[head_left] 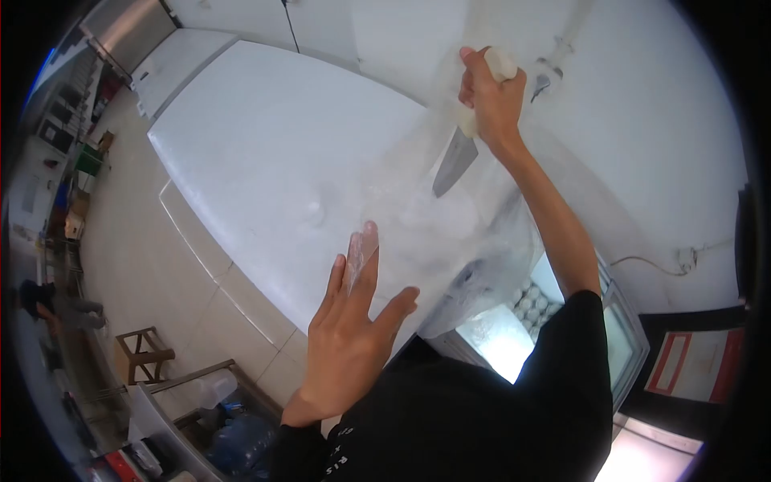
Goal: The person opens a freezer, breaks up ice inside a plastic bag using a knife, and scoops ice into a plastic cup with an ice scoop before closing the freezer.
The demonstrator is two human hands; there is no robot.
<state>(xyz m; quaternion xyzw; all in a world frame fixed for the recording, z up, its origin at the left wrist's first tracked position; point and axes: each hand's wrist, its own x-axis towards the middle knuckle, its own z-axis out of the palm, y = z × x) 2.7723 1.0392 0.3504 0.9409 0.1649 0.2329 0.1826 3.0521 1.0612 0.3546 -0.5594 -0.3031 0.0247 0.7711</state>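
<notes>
My right hand is wrapped round the pale handle of a knife, raised at the upper right with the blade slanting down to the left. Below the blade, a clear plastic bag or sheet lies crumpled on a white flat top. My left hand is held over the near side of that top, its fingers stretched out and spread. A thin bit of clear plastic shows at its fingers; whether it clings there or is part of the sheet, I cannot tell.
A lit glass-topped freezer with round pale items stands at the right. Behind the top is a white wall with a key in a lock. At left are a wooden stool, a bin with bottles, and another person.
</notes>
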